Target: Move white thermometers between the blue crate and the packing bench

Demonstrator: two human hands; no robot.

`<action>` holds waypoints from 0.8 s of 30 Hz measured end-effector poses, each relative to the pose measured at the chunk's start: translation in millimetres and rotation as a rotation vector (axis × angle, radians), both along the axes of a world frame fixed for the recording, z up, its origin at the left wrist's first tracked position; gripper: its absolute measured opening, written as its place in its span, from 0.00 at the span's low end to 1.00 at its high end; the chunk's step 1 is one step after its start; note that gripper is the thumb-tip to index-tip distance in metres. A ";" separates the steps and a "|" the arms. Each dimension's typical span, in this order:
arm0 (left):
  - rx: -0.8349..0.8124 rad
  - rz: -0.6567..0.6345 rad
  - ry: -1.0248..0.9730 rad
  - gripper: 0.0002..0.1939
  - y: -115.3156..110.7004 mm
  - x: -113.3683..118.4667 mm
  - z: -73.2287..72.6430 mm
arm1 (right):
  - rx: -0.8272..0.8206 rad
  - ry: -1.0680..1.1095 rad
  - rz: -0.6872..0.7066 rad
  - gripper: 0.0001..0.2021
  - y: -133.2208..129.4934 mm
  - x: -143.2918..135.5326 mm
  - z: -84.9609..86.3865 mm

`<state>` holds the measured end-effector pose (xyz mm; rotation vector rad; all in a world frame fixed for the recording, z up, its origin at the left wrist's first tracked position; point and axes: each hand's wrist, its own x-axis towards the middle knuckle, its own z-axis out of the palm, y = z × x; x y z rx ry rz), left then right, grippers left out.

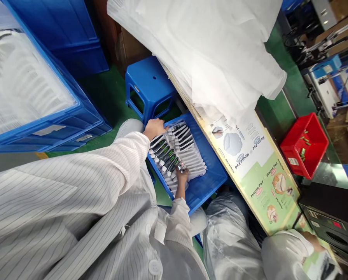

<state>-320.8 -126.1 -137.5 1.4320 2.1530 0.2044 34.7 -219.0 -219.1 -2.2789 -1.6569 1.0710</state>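
A blue plastic bin (210,171) stands in front of me, tilted in the view, with rows of black-and-white handled devices (165,155) in it. Green marks show on some of the handles, and white ribbed packing (195,163) lies beside them. At the far end of the near row, by the bin's rim, my left hand (154,128) is closed with its fingertips partly hidden. My right hand (181,177) is at the other end of that row, its fingers closed around the shiny end of one device.
A blue stool (150,79) stands beyond the bin. Large blue crates (83,112) are at left. On the right, a table (203,120) bears white sheets (214,50) and printed mouse pad packaging (264,182). Farther over is a red bin (290,144). A co-worker's sleeve (287,249) shows at lower right.
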 end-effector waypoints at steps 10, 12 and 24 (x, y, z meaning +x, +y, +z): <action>-0.057 -0.035 0.030 0.37 4.6 -4.6 -4.3 | 0.074 -0.136 -0.081 0.32 -16.0 -15.1 52.8; -0.060 -0.040 0.031 0.36 4.8 -5.4 -3.4 | 0.176 -0.028 -0.106 0.29 -22.8 -10.5 87.2; -0.109 -0.030 0.052 0.37 4.8 -6.2 4.2 | 0.417 0.066 -0.249 0.22 172.6 145.0 281.4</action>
